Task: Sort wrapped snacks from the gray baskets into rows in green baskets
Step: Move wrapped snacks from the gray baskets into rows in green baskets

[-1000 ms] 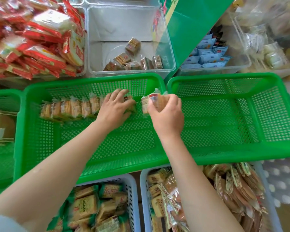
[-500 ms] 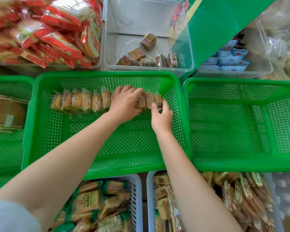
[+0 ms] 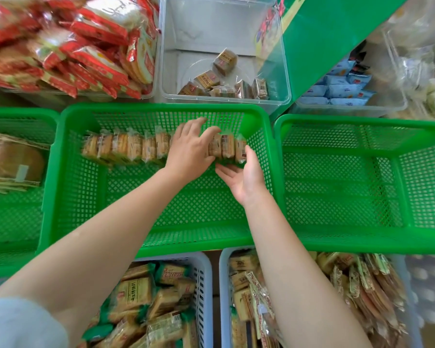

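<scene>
A row of wrapped biscuit snacks (image 3: 126,148) stands on edge along the far side of the middle green basket (image 3: 68,197). My left hand (image 3: 190,149) lies over the row with fingers spread, pressing the packs upright. The last packs (image 3: 227,146) stand just right of it. My right hand (image 3: 244,175) is below them, palm up and fingers relaxed, holding nothing, its thumb touching the end pack. Two gray baskets sit nearest me, the left one (image 3: 204,285) and the right one (image 3: 225,285), both full of wrapped snacks.
An empty green basket (image 3: 362,237) sits to the right, another green basket (image 3: 10,222) with flat packs to the left. Behind are a clear bin (image 3: 284,79) with a few brown packs, red packets (image 3: 86,54), blue packets (image 3: 337,89) and a green board (image 3: 337,33).
My right hand set its snack pack at the right end of the row, let go and drew back with the palm turned up. My left hand stayed on the row.
</scene>
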A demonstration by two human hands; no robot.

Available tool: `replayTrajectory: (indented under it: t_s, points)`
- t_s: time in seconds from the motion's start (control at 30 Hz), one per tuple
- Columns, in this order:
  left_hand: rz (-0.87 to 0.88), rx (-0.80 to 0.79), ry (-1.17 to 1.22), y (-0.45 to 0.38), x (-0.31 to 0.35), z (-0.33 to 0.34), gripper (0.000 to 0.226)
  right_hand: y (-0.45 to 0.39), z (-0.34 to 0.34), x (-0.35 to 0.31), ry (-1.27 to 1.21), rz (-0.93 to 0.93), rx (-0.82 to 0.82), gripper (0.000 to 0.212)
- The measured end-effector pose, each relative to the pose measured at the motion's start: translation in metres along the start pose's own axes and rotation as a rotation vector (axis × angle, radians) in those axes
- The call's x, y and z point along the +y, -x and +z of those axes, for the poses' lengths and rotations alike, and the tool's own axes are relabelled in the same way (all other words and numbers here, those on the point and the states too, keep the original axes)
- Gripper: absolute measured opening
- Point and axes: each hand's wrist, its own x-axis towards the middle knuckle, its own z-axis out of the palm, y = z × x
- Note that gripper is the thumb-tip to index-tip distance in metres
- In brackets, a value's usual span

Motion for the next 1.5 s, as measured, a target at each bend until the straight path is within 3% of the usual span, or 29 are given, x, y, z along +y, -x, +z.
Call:
replayTrajectory:
  t_s: [0.13, 0.23, 0.4, 0.57, 0.7, 0.8, 0.93, 1.0, 1.1, 1.17, 1.27, 1.5]
  points:
    - [-0.063, 0.173, 0.233, 0.054, 0.004, -0.021, 0.043, 0.026, -0.014, 0.014, 0.052, -0.079, -0.049, 0.059]
    - [-0.188, 0.152, 0.444, 0.109, 0.012, -0.042, 0.020, 0.049, -0.020, 0.025, 0.113, -0.158, -0.063, 0.058]
    - [-0.345, 0.108, 0.748, 0.217, 0.027, -0.054, 0.011, 0.111, -0.017, 0.045, 0.270, -0.198, -0.139, 0.022]
    - [-0.565, -0.142, 0.589, 0.310, -0.004, -0.003, 0.014, 0.172, -0.027, 0.108, 0.577, 0.014, -0.309, 0.028]
    - [-0.754, -0.327, 0.488, 0.357, -0.042, 0.019, 0.026, 0.170, -0.061, 0.182, 1.126, 0.172, -0.174, 0.022]
    - [-0.784, -0.390, 0.503, 0.375, -0.059, 0.018, 0.030, 0.152, -0.086, 0.232, 1.567, 0.088, -0.157, 0.047]
    - [-0.767, -0.461, 0.515, 0.385, -0.067, 0.012, 0.030, 0.136, -0.093, 0.272, 1.760, 0.043, -0.250, 0.108]
    - [-0.754, -0.478, 0.524, 0.389, -0.066, 0.008, 0.032, 0.133, -0.090, 0.275, 1.845, 0.061, -0.304, 0.128]
    - [-0.750, -0.459, 0.577, 0.395, -0.065, 0.008, 0.024, 0.136, -0.090, 0.269, 2.058, 0.043, -0.434, 0.138]
    - [-0.740, -0.454, 0.611, 0.397, -0.064, 0.009, 0.021, 0.141, -0.096, 0.268, 2.243, -0.039, -0.459, 0.128]
    - [-0.725, -0.480, 0.598, 0.398, -0.061, 0.008, 0.025, 0.148, -0.105, 0.268, 2.225, -0.093, -0.438, 0.108]
    - [-0.694, -0.532, 0.568, 0.389, -0.064, 0.004, 0.029, 0.163, -0.108, 0.276, 1.855, -0.063, -0.365, 0.101]
